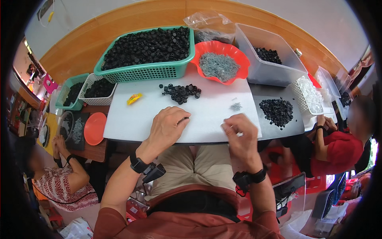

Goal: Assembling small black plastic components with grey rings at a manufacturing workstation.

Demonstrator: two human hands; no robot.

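My left hand is over the white work sheet near its front edge. A small black plastic part shows between its thumb and forefinger. To the right, my right hand has its thumb and forefinger pressed together; whatever they hold is too small to make out. Just beyond it lies a little pile of thin metal pins. A loose heap of round black plastic caps sits on the white sheet beyond my left hand.
A green basket heaped with black caps, a red scalloped bowl of metal pins and a clear bin line the back. Small black pieces lie on the right. A yellow packet rests at left. People sit on both sides.
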